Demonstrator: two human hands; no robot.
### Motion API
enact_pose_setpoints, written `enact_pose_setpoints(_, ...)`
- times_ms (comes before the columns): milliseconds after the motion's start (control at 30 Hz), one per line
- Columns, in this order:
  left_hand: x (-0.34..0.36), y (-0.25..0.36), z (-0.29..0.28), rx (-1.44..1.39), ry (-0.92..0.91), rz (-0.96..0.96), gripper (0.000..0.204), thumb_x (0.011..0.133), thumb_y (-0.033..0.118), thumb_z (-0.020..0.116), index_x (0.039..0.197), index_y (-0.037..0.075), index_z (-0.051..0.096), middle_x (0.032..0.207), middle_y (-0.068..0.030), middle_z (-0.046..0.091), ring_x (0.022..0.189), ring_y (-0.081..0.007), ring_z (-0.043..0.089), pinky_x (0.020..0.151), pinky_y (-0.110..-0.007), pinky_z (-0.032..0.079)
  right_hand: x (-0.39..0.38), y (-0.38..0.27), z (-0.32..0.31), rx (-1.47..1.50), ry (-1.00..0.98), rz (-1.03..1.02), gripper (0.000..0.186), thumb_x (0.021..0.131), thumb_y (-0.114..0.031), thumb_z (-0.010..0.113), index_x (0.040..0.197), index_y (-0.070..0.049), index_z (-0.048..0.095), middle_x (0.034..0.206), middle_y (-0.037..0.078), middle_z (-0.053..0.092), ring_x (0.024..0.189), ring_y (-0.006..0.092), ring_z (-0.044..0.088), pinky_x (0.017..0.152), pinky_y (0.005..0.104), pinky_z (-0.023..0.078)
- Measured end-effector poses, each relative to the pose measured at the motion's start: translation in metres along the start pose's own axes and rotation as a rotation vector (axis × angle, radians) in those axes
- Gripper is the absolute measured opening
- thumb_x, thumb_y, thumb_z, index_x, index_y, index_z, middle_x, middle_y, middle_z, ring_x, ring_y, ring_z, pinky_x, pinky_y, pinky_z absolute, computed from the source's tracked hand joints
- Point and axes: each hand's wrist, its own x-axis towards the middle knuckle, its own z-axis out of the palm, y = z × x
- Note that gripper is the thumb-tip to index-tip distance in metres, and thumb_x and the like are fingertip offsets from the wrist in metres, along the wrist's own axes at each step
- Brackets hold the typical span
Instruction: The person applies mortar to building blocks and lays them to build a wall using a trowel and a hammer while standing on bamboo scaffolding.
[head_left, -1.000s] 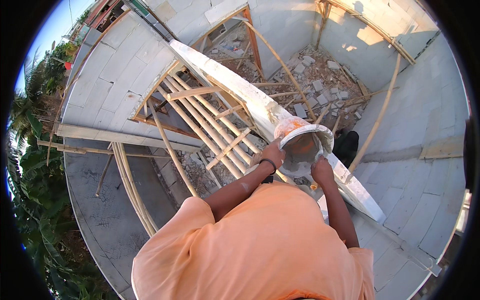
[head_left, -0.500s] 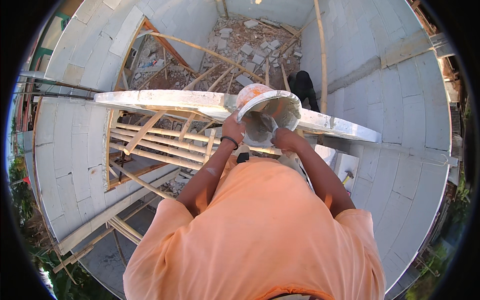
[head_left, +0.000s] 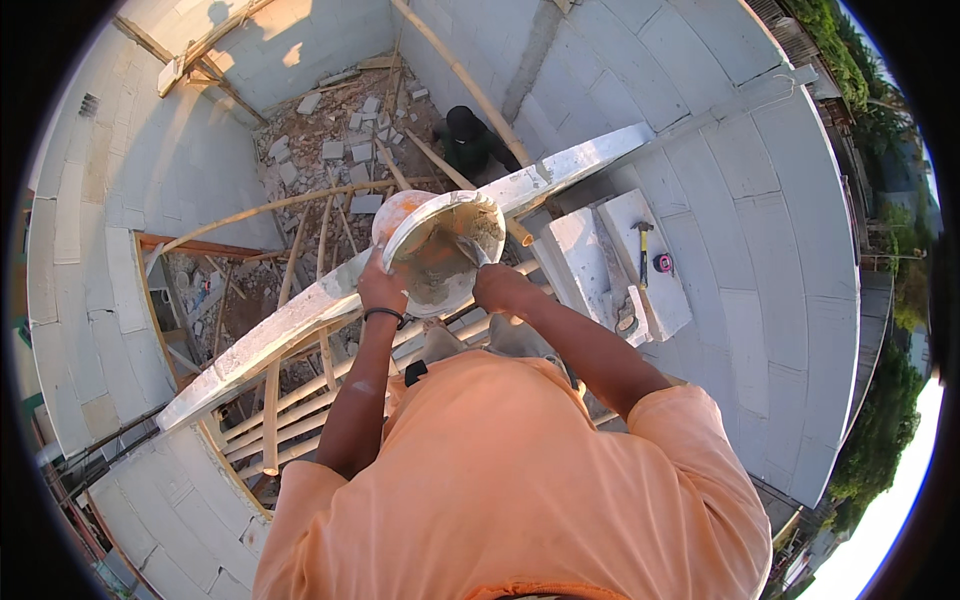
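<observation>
My left hand (head_left: 383,285) grips the rim of an orange, mortar-crusted bucket (head_left: 398,210), tipped with its mouth toward me over the top of the narrow block wall (head_left: 585,160). My right hand (head_left: 497,287) is closed on a trowel (head_left: 470,250), its blade down in the bucket's mouth, where grey mortar (head_left: 440,280) coats the inside. To the right, pale blocks (head_left: 570,260) carry a hammer (head_left: 643,255), a tape measure (head_left: 663,262) and another tool (head_left: 627,324) that I cannot fully make out.
Bamboo poles (head_left: 280,400) lie crosswise below me and lean about the room beyond the wall. Broken block rubble (head_left: 333,150) covers that room's floor. A person in dark clothing (head_left: 468,140) is down there behind the wall. Tall block walls (head_left: 760,330) rise at both sides.
The view has swung round, so the wall now runs from lower left to upper right and the blocks with tools show. The bucket and both my hands sit further left in view.
</observation>
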Motion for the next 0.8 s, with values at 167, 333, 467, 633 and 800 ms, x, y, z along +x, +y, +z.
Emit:
enact_pose_setpoints(167, -0.008, -0.002, 0.043, -0.037, 0.092, 0.094, 0.055, 0.082, 0.007, 0.060, 0.136, 0.010, 0.054, 0.108, -0.0229, 0.067, 0.102, -0.0366, 0.066, 0.086, -0.042, 0.050, -0.002, -0.004, 0.001, 0.442, -0.320, 0.019, 0.024, 0.087, -0.020, 0.058, 0.093, 0.001, 0.068, 0.081, 0.018, 0.066, 0.067, 0.0309, 0.068, 0.059, 0.0433, 0.054)
enact_pose_setpoints(333, -0.011, -0.004, 0.034, -0.038, 0.080, 0.048, 0.054, 0.077, 0.004, 0.060, 0.131, 0.007, 0.057, 0.114, -0.0227, 0.065, 0.106, -0.0401, 0.062, 0.090, -0.044, 0.049, -0.020, -0.001, -0.028, 1.263, -0.566, 0.411, 0.035, 0.094, -0.032, 0.057, 0.106, 0.000, 0.061, 0.078, 0.008, 0.060, 0.052, 0.0159, 0.060, 0.041, 0.0303, 0.049)
enact_pose_setpoints(467, -0.007, -0.033, 0.024, -0.086, 0.080, -0.101, 0.042, 0.076, 0.005, 0.059, 0.119, 0.002, 0.062, 0.098, -0.0227, 0.069, 0.092, -0.0328, 0.068, 0.082, -0.038, 0.051, -0.008, 0.024, -0.022, 1.664, -0.806, 0.239, 0.043, 0.095, -0.036, 0.057, 0.121, -0.002, 0.057, 0.076, 0.002, 0.056, 0.051, 0.0096, 0.054, 0.040, 0.0248, 0.045)
enact_pose_setpoints(633, -0.027, -0.068, 0.016, -0.326, 0.182, -0.362, 0.037, 0.072, 0.006, 0.061, 0.108, -0.002, 0.062, 0.085, -0.0099, 0.067, 0.075, -0.0170, 0.061, 0.072, -0.032, 0.050, -0.021, 0.051, -0.023, 1.800, -0.837, 0.095, 0.049, 0.094, -0.039, 0.061, 0.128, -0.005, 0.054, 0.078, 0.000, 0.055, 0.052, 0.0092, 0.053, 0.042, 0.0242, 0.044)
enact_pose_setpoints(800, -0.096, -0.119, 0.010, -0.835, 0.539, -0.775, 0.049, 0.069, -0.003, 0.058, 0.117, 0.003, 0.058, 0.097, -0.0050, 0.061, 0.086, -0.0187, 0.058, 0.080, -0.034, 0.048, -0.015, 0.116, -0.025, 1.660, -0.665, 0.080, 0.048, 0.091, -0.037, 0.064, 0.127, -0.007, 0.055, 0.078, 0.000, 0.055, 0.053, 0.0095, 0.052, 0.045, 0.0253, 0.044)
